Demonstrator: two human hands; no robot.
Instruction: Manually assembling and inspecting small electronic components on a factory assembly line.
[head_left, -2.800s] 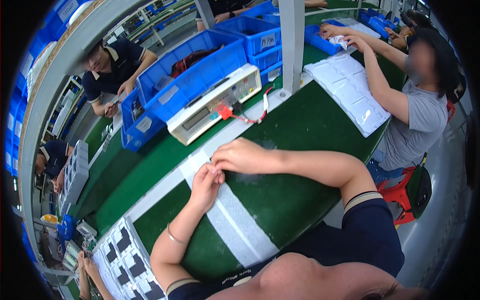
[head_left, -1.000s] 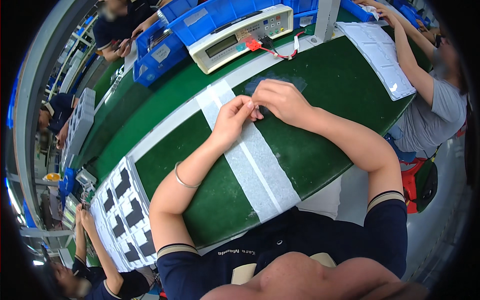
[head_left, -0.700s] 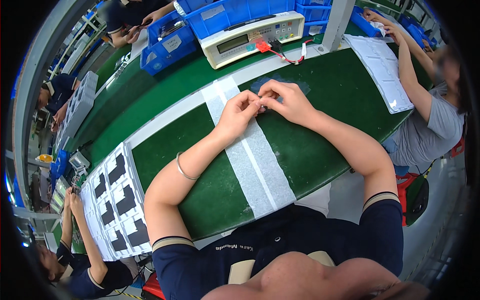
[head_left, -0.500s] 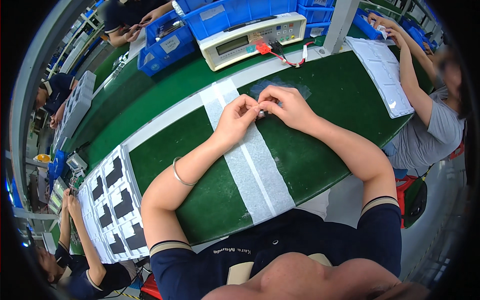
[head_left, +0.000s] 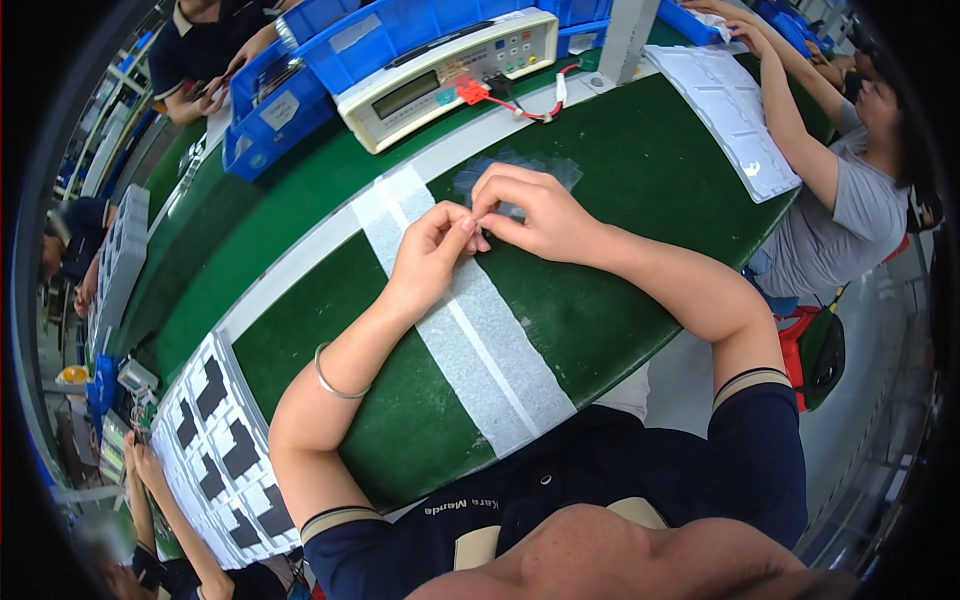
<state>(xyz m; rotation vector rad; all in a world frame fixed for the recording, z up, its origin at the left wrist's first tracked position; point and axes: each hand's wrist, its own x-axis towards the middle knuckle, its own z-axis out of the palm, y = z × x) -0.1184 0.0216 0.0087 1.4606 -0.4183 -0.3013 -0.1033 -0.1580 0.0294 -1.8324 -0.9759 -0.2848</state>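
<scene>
My left hand (head_left: 432, 255) and my right hand (head_left: 540, 212) meet fingertip to fingertip above the green table, over the upper part of a pale grey strip (head_left: 480, 345) with a white line down its middle. Both are closed in a pinch. Whatever lies between the fingers is tiny and mostly covered, so I cannot make it out. Behind and partly under my right hand, thin clear film pieces (head_left: 466, 180) are spread on the table.
Beyond my hands stands a beige bench meter (head_left: 420, 92) with red and black leads, in front of blue bins (head_left: 345, 50). A white tray with black pieces (head_left: 225, 450) lies at left, another white tray (head_left: 735, 120) at right. Co-workers sit on both sides.
The view has shifted, so the table items appear further left. My hands stay pinched together; the small shiny bit seen at my fingertips before is now covered by them.
</scene>
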